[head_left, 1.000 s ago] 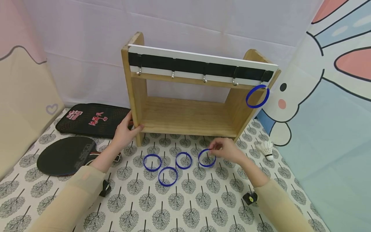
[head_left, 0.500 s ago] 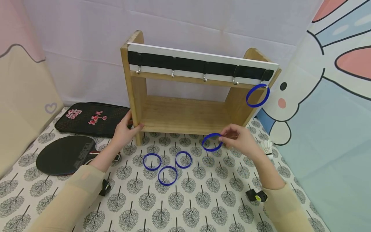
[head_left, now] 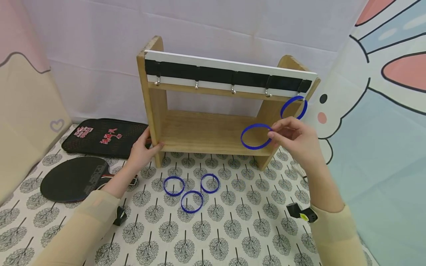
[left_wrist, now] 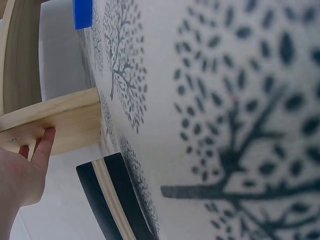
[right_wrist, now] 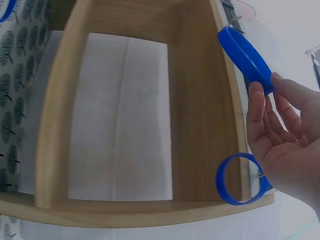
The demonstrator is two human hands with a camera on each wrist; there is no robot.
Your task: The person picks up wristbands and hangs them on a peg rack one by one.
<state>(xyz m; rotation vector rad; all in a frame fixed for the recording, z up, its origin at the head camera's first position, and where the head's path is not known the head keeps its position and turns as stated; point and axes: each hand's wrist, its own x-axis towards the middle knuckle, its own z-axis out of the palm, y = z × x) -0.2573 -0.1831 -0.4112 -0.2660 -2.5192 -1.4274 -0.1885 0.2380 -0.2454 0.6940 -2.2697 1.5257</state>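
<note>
A wooden shelf (head_left: 206, 129) stands upright on the patterned cloth. Across its top front runs a white board with a black strip and several metal hooks (head_left: 233, 89). My left hand (head_left: 141, 151) grips the shelf's left side panel, thumb at the front edge. Between thumb and fingertips, my right hand (head_left: 301, 142) pinches a blue ring (right_wrist: 245, 55), raised before the shelf's right half. Another blue ring (head_left: 305, 109) hangs on the rightmost hook, partly behind the right hand in the head view. On the cloth lie three more: a left ring (head_left: 174, 194), a front ring (head_left: 192, 212) and a right ring (head_left: 201, 183).
Left of the shelf lie a black table tennis bat (head_left: 73, 179) and a black case (head_left: 106, 136) with red lettering. A shuttlecock (head_left: 299, 170) at the right is mostly covered by the right forearm. A white cloth wall (head_left: 213, 26) rises behind.
My right hand has lifted one blue ring off the cloth and carried it up and to the right, toward the hooks. The left hand keeps its grip on the shelf.
</note>
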